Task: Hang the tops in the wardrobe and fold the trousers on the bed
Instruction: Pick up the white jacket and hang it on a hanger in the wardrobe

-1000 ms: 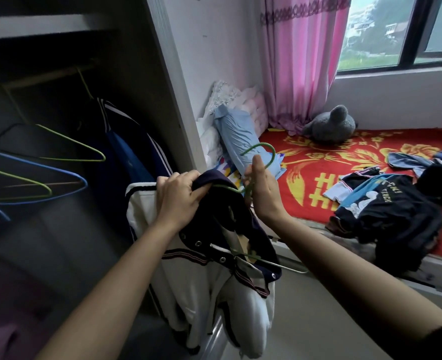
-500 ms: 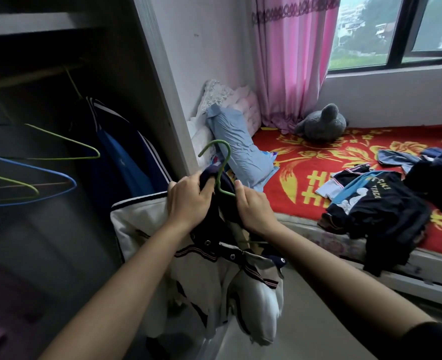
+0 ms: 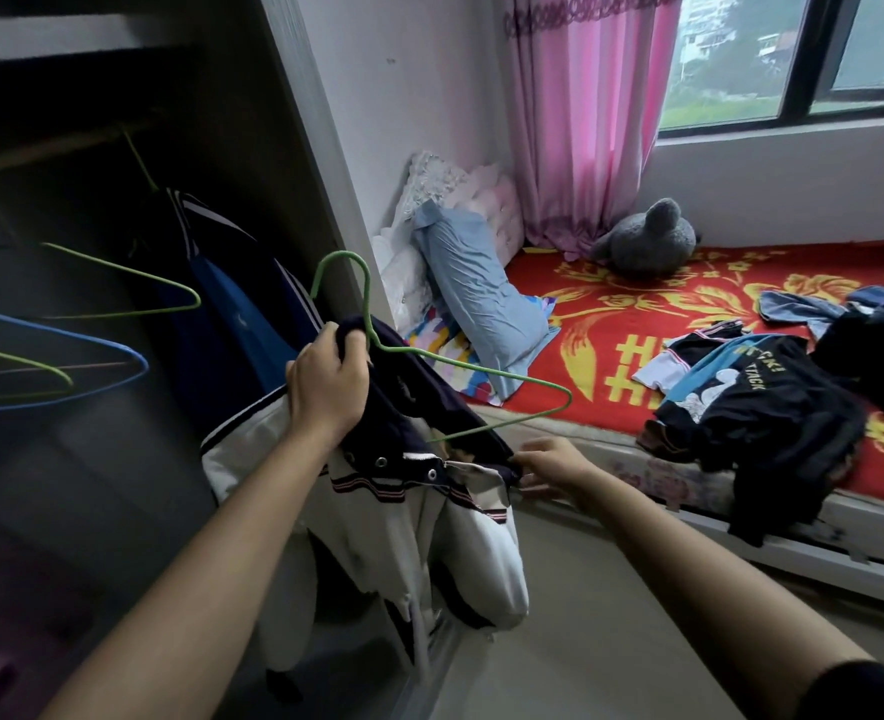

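Observation:
A white jacket with a navy collar [image 3: 377, 517] hangs in front of the open wardrobe [image 3: 92, 252]. My left hand [image 3: 325, 387] grips its collar together with the neck of a green wire hanger [image 3: 429, 361], whose right arm sticks out bare. My right hand [image 3: 554, 462] pinches the jacket's navy shoulder edge just below that arm. On the red bed [image 3: 611, 324] lies a dark pile of clothes [image 3: 762, 407].
Empty green and blue hangers [image 3: 92, 345] and a dark blue top [image 3: 232, 304] hang on the wardrobe rail. A blue pillow [image 3: 481, 304] and a grey plush toy [image 3: 642, 236] sit at the bed's head. Pink curtain and window behind.
My right hand let go of the hanger's neck and dropped to the jacket's right shoulder. The hanger's hook rose and its right arm now shows outside the jacket.

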The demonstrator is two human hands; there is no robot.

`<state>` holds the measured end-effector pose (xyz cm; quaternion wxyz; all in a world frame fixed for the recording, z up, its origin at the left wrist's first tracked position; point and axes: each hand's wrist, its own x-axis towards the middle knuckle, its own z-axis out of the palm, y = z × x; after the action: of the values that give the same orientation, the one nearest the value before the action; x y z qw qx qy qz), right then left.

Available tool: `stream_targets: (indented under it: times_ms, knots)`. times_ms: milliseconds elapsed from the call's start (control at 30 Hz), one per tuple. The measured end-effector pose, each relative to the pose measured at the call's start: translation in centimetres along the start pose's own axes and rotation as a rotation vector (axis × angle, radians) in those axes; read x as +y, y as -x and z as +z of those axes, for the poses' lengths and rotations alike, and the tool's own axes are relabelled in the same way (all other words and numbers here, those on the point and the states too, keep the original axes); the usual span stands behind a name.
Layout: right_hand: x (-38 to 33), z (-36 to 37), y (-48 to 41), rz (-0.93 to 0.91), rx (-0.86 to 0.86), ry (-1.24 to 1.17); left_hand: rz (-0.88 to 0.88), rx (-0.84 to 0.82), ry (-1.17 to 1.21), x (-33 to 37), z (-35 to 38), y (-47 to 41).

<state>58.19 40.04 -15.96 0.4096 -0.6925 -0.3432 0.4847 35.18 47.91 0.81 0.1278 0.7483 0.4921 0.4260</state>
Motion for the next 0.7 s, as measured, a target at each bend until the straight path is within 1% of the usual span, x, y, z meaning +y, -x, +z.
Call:
stream_targets:
  times_ms: [67, 167, 267, 333, 400, 467, 567, 700]
  knots:
    - [-0.4, 0.3, -0.7, -0.041, 0.07, 0.04, 0.064, -0.022, -0.008, -0.2, 0.0, 0.3]
    - [-1.4, -0.6, -1.3, -0.13, 0.262, 0.052, 0.118, -0.017, -0.077, -1.6, -0.5, 0.3]
    - [-2.3, -2.4, -1.5, -0.204, 0.338, 0.211, 0.175, 0.014, -0.191, -3.7, -1.3, 0.3]
    - [-3.0, -3.2, -1.6, -0.244, 0.396, 0.269, 0.249, 0.035, -0.318, -5.1, -1.8, 0.4]
    - [-3.8, -3.6, -1.6, -0.288, 0.434, 0.3, 0.298, 0.034, -0.447, -6.1, -1.9, 0.5]
    - [-5.1, -3.4, -1.4, -0.335, 0.456, 0.311, 0.287, -0.003, -0.51, -6.7, -1.7, 0.5]
    - [-7.2, -2.2, -0.8, -0.425, 0.475, 0.342, 0.276, -0.075, -0.547, -7.5, -1.1, 0.7]
    - [-9.9, 0.2, 0.8, -0.635, 0.486, 0.342, 0.356, -0.128, -0.573, -7.8, 0.8, 1.6]
